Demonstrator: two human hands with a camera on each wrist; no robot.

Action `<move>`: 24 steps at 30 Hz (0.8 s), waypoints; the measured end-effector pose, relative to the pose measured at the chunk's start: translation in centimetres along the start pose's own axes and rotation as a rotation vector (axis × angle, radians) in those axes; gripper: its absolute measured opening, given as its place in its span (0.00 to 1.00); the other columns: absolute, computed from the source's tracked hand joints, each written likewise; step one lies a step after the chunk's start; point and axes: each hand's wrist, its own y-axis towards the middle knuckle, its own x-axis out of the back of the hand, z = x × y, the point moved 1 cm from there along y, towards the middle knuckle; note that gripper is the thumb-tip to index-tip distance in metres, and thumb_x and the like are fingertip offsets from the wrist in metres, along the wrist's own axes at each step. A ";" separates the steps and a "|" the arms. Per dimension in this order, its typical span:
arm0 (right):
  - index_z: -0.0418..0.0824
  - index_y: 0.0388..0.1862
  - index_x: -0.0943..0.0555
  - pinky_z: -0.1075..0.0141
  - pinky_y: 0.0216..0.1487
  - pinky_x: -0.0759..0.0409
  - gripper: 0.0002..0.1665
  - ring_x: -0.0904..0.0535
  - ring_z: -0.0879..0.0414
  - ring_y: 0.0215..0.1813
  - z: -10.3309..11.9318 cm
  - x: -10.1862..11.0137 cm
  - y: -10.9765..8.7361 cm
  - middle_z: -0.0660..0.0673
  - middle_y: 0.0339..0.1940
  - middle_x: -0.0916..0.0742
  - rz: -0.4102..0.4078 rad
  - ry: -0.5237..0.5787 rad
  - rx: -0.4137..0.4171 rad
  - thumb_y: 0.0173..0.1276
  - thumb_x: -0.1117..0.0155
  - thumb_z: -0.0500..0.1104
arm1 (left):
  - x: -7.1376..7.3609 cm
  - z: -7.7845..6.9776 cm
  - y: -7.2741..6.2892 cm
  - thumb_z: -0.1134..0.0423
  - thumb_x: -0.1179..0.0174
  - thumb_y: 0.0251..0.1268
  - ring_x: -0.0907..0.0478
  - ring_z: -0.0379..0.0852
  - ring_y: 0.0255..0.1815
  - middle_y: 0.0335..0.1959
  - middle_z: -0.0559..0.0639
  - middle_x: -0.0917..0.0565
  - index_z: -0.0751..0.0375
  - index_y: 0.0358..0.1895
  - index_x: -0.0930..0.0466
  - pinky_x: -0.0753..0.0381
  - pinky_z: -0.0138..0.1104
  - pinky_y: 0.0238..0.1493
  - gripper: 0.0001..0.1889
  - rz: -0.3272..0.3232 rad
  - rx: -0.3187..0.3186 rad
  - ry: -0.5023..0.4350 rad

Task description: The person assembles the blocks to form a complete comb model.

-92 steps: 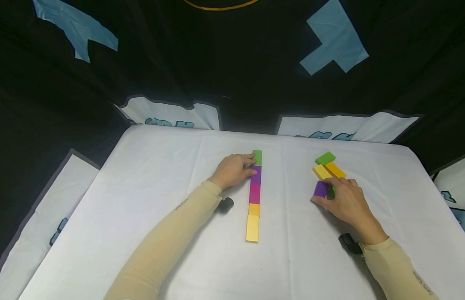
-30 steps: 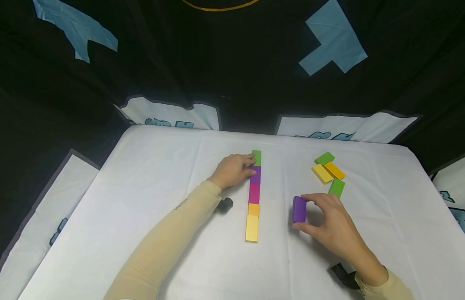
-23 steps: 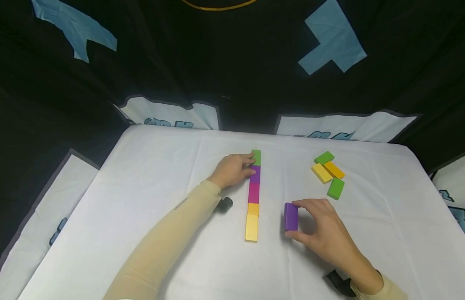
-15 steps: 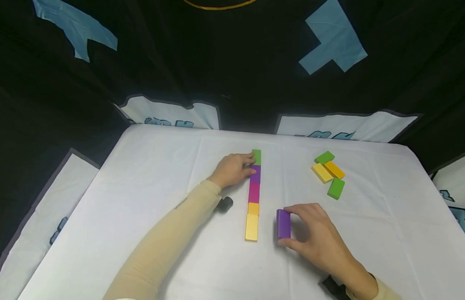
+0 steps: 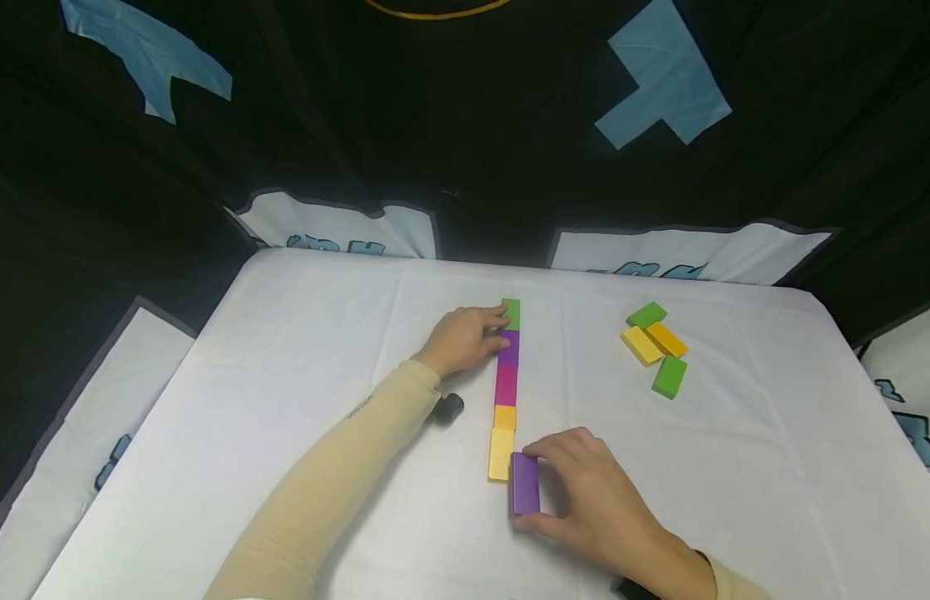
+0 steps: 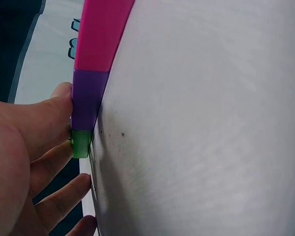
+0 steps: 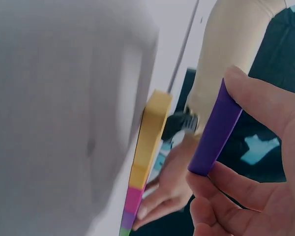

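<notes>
My right hand [image 5: 600,500] pinches a purple block [image 5: 525,485] by its two ends between thumb and fingers. In the right wrist view that purple block [image 7: 214,130] is raised off the table. From the head it overlaps the near end of a row of blocks. Away from me the row runs pale yellow block [image 5: 499,454], orange block [image 5: 505,417], magenta block [image 5: 506,385], another purple block [image 5: 513,354] and green block [image 5: 513,313]. My left hand [image 5: 461,342] rests at the far end, fingertips on the green block and thumb against the row's purple block [image 6: 88,93].
To the right lies a loose group: a green block [image 5: 647,314], a yellow block [image 5: 641,346], an orange block [image 5: 667,339] and a second green block [image 5: 669,377]. The white-covered table [image 5: 322,333] ends at a dark curtain [image 5: 435,125] behind.
My right hand has taken the purple block from the loose group and carried it left and towards me, to the row's near end. The left hand has stayed put.
</notes>
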 end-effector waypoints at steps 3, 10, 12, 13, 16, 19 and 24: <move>0.48 0.50 0.19 0.59 0.55 0.23 0.40 0.27 0.62 0.53 0.7 -0.4 0.0 0.59 0.47 0.17 0.054 -0.008 -0.002 0.39 0.15 0.62 | 0.0 0.0 0.0 0.51 0.36 0.70 0.33 0.51 0.74 0.72 0.43 0.29 0.52 0.67 0.22 0.37 0.44 0.75 0.25 -0.001 -0.002 0.003; 0.48 0.49 0.20 0.60 0.53 0.24 0.40 0.27 0.61 0.53 1.4 -1.4 0.1 0.58 0.46 0.18 0.089 -0.007 0.049 0.39 0.15 0.63 | 0.0 0.0 0.0 0.51 0.36 0.70 0.33 0.51 0.74 0.72 0.43 0.28 0.52 0.67 0.22 0.37 0.44 0.75 0.24 -0.002 -0.001 -0.009; 0.48 0.49 0.20 0.59 0.55 0.23 0.40 0.27 0.60 0.53 1.6 -1.6 0.1 0.57 0.46 0.18 0.097 -0.014 0.060 0.40 0.15 0.63 | 0.0 0.0 0.0 0.51 0.36 0.70 0.33 0.51 0.74 0.72 0.43 0.28 0.52 0.67 0.22 0.37 0.44 0.75 0.24 -0.003 0.000 -0.011; 0.48 0.50 0.20 0.59 0.55 0.23 0.40 0.27 0.60 0.53 1.6 -1.7 0.1 0.57 0.47 0.18 0.108 -0.015 0.060 0.41 0.16 0.63 | 0.0 0.0 0.0 0.51 0.36 0.70 0.33 0.51 0.74 0.72 0.43 0.28 0.52 0.67 0.22 0.37 0.44 0.75 0.24 -0.002 0.000 -0.011; 0.47 0.50 0.20 0.58 0.57 0.23 0.39 0.28 0.59 0.54 1.9 -1.9 0.1 0.55 0.48 0.19 0.154 -0.031 0.051 0.43 0.17 0.63 | 0.0 0.1 0.0 0.51 0.36 0.70 0.34 0.50 0.74 0.72 0.43 0.28 0.51 0.67 0.22 0.37 0.43 0.75 0.24 -0.001 0.009 -0.017; 0.45 0.52 0.20 0.58 0.57 0.23 0.40 0.29 0.58 0.55 2.1 -2.1 0.2 0.54 0.49 0.20 0.202 -0.042 0.034 0.45 0.18 0.64 | 0.0 0.1 -0.1 0.51 0.36 0.70 0.34 0.50 0.74 0.72 0.43 0.28 0.51 0.67 0.22 0.38 0.43 0.75 0.24 -0.001 0.012 -0.020; 0.43 0.54 0.21 0.58 0.58 0.23 0.41 0.29 0.57 0.55 2.3 -2.4 0.4 0.53 0.50 0.21 0.263 -0.061 0.005 0.46 0.18 0.64 | 0.0 0.1 -0.1 0.51 0.36 0.70 0.34 0.50 0.74 0.72 0.43 0.28 0.51 0.67 0.22 0.37 0.43 0.75 0.24 -0.003 0.007 -0.020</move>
